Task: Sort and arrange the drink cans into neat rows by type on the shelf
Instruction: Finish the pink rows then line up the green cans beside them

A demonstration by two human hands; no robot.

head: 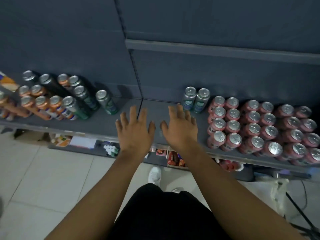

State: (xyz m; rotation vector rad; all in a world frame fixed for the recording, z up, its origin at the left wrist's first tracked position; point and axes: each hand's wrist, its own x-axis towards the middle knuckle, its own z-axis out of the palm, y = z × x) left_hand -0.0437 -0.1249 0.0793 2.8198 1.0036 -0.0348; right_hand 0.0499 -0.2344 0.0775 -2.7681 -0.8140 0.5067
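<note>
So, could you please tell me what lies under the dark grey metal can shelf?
A lower grey ledge shows small white-capped bottles, a red snack packet and a white card. The dark grey metal shelf, the left hand and the right hand cover the rest.

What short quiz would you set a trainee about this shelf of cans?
1. True or false: the left hand and the right hand each grip a can.
2. The pink cans stand: A in rows at the right of the shelf; B scattered at its left; C lying on their sides.
3. How many green cans stand just left of the pink block?
Key: 1 false, both hands are open and hold nothing; 2 A; 3 two.
</note>
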